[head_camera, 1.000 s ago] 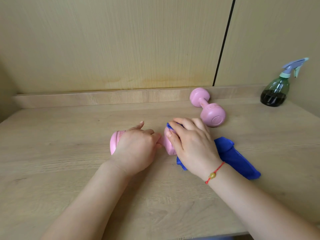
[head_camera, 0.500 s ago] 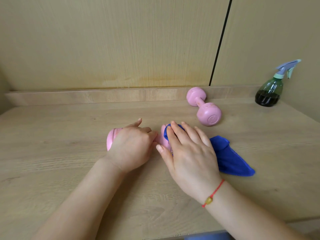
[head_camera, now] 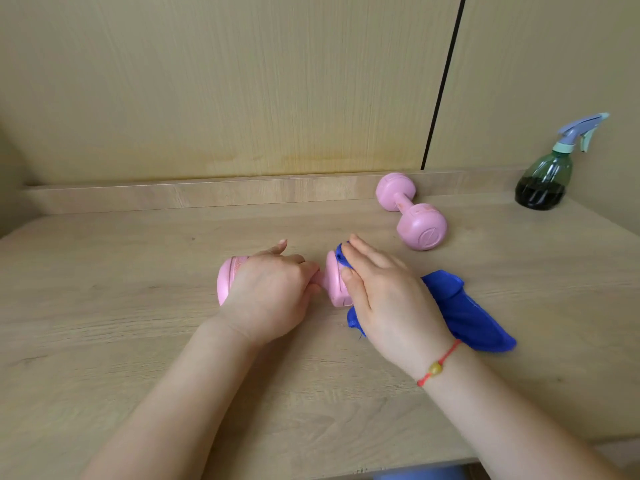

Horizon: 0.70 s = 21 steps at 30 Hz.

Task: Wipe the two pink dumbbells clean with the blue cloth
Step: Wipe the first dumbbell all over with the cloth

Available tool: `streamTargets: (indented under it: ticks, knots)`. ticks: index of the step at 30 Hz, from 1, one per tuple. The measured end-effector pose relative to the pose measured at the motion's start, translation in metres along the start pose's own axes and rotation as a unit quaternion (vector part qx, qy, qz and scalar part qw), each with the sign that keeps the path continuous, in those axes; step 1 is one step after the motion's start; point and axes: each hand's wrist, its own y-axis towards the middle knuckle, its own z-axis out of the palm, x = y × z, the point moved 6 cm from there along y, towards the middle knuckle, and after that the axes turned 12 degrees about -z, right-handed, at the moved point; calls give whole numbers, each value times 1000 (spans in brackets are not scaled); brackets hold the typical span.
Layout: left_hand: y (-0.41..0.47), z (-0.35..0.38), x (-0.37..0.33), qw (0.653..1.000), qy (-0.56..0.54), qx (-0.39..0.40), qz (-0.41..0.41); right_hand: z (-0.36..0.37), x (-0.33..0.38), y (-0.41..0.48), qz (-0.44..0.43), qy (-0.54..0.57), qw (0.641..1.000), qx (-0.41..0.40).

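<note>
table (head_camera: 104,341): carries all.
left hand (head_camera: 270,296): curled round near dumbbell (head_camera: 334,285) at handle and left head, likely pinning it flat so it won't roll under rubbing.
right hand (head_camera: 388,299): fingers near straight, pressing cloth (head_camera: 464,313) over its right head; cloth tail trails right on table.
far dumbbell (head_camera: 410,211): lies alone at back, apparently awaiting its turn.
bottle (head_camera: 543,178): far right corner, out of way.

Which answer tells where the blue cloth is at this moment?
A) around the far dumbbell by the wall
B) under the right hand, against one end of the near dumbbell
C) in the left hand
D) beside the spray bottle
B: the right hand presses the blue cloth onto the right end of the near dumbbell, which the left hand grips.
</note>
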Motion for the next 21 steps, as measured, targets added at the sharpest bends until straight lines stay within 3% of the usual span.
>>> streamTargets:
  ticks: [4, 9, 14, 21]
  knots:
    - [-3, 1, 0, 1000, 16, 3, -1, -7, 14, -29, -28, -71, 997, -22]
    - [-10, -3, -1, 1000, 28, -3, -9, -10, 9, -19, 22, -79, 996, -22]
    - [-10, -4, -1, 1000, 28, -4, -9, -1, -20, 18, 92, 112, 989, 27]
    - [-4, -1, -1, 999, 30, 39, -20, 10, -36, 9, 152, 293, 944, 3]
